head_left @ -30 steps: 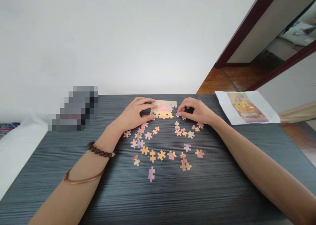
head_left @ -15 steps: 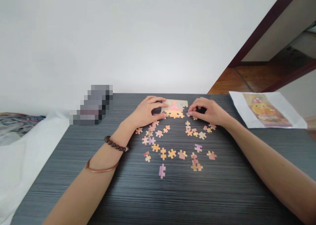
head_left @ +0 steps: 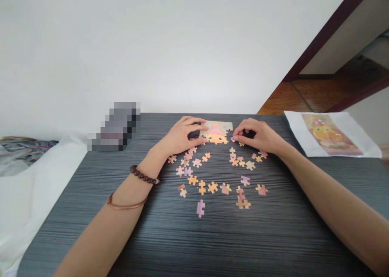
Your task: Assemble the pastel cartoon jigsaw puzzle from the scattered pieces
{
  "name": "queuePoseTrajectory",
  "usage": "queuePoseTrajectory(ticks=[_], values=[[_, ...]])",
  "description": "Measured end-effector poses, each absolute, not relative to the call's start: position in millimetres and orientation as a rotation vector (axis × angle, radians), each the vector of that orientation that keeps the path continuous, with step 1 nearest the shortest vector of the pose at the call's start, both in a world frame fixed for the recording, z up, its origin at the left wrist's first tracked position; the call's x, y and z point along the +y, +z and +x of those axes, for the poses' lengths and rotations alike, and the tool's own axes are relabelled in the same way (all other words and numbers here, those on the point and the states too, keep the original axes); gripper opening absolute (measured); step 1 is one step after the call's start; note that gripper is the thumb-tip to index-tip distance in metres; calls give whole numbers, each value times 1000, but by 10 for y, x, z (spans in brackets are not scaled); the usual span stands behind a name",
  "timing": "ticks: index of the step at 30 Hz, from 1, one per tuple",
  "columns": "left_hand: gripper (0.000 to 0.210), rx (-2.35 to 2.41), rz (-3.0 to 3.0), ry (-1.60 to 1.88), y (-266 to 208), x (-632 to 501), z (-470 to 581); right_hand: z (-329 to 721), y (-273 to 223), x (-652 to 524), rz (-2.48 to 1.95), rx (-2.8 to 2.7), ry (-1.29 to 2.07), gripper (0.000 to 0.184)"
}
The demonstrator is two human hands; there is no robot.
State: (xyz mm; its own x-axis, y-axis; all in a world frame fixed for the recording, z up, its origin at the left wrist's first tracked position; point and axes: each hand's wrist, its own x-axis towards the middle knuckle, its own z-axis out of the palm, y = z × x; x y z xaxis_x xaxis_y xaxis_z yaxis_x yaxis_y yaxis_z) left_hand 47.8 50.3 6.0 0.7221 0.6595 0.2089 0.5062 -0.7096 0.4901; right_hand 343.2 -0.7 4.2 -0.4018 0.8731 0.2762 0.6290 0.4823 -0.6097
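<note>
A joined section of jigsaw puzzle (head_left: 216, 132), showing a yellow face and a pink hat, lies near the table's far edge. At its left side rests my left hand (head_left: 186, 134), fingers apart, with the fingertips touching the section's edge. My right hand (head_left: 253, 134) is just to the right of the section. Its thumb and forefinger pinch a small pale pink puzzle piece (head_left: 233, 139), mostly covered by the fingers. Toward me several loose pieces lie scattered, among them an orange piece (head_left: 212, 187), a purple piece (head_left: 200, 208) and a cream piece (head_left: 251, 165).
A white sheet with a printed picture (head_left: 326, 133) of the yellow figure lies at the table's right. At the far left of the dark wood-grain table (head_left: 170, 240) is a blurred-out dark object (head_left: 117, 127). A white wall (head_left: 182, 46) rises behind.
The whole view has shifted slightly. Both hands keep almost the same place, the left at the joined section and the right pinching the small piece beside it.
</note>
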Motion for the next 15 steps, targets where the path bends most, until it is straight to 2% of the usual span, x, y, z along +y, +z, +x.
queuePoseTrajectory(ticks=[15], values=[[33, 896, 2528, 557, 29, 495, 505, 3471, 12, -13, -1248, -2183, 541, 21]])
